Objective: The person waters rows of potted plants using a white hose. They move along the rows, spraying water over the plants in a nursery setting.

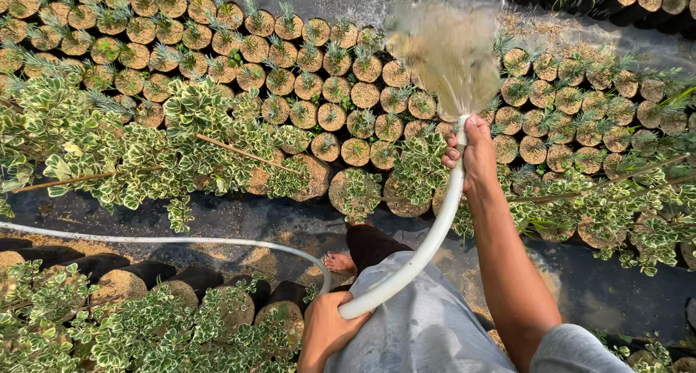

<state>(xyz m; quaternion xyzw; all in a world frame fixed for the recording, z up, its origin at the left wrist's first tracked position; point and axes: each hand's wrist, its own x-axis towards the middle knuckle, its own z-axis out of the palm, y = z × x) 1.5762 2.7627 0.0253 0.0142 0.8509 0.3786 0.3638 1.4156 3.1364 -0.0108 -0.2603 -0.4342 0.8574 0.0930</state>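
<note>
Hands: two, a right hand (473, 155) and a left hand (328, 326).
Hoses: one white hose (428, 246), running between both sets of fingers.
Feet: one bare foot (339, 262), just above the left fingers.
Seedling bags: too many to count, beyond the right fingers (332, 116).

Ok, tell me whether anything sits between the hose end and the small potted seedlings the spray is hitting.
Nothing visible does. The right hand holds the white hose at its end, thumb over the opening, and the water spray fans straight through open air onto the potted seedlings. The left hand grips the hose lower down.
</note>
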